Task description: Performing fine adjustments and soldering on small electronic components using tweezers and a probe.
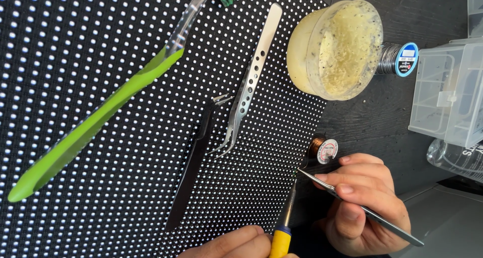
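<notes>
My right hand [359,202] is pinched shut on thin steel tweezers [352,202]; their long axis runs from the grip up and leftward, the tip landing at the edge of the black dotted LED panel [100,137]. My left hand [236,245] is closed around the yellow-handled soldering iron [284,228], whose shaft rises from that grip to meet the tweezer tip. Both tips sit just apart, the right grip nearer. A small copper wire spool [324,151] lies just beyond them on the tabletop [382,117].
</notes>
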